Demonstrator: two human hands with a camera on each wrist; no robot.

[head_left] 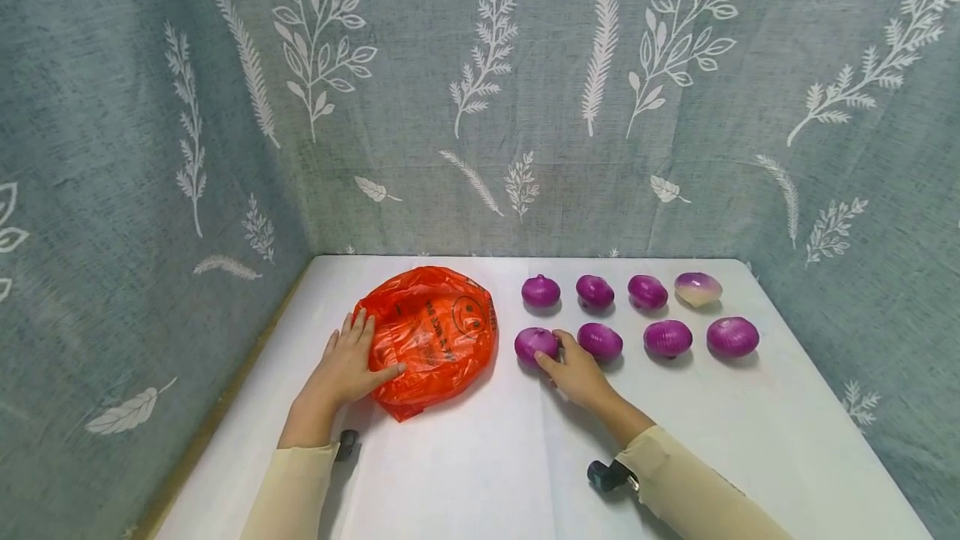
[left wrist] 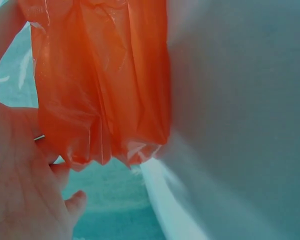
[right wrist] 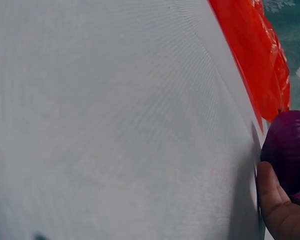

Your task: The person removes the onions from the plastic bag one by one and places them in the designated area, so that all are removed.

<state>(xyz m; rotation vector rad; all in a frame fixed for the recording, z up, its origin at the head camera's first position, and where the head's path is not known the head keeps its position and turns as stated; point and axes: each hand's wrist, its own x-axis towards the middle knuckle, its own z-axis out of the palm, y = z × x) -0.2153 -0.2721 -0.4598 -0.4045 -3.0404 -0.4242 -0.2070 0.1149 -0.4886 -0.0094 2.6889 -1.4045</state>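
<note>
An orange-red plastic bag (head_left: 431, 340) printed with a smiley face sits on the left half of the table, rounded in outline, with creased sides in the left wrist view. My left hand (head_left: 347, 361) rests against its left edge, fingers spread and thumb lying over the bag. My right hand (head_left: 581, 373) grips a purple onion (head_left: 536, 345) between thumb and fingers, at the left end of the front row. In the right wrist view the thumb presses on this onion (right wrist: 289, 152). Whether it is lifted off the table I cannot tell.
More purple onions stand in two rows to the right, such as the one (head_left: 600, 342) beside my right hand. A partly pale onion (head_left: 698, 288) ends the back row. The white table (head_left: 465, 482) is bordered by patterned grey-green cloth (head_left: 420, 190) behind and on both sides.
</note>
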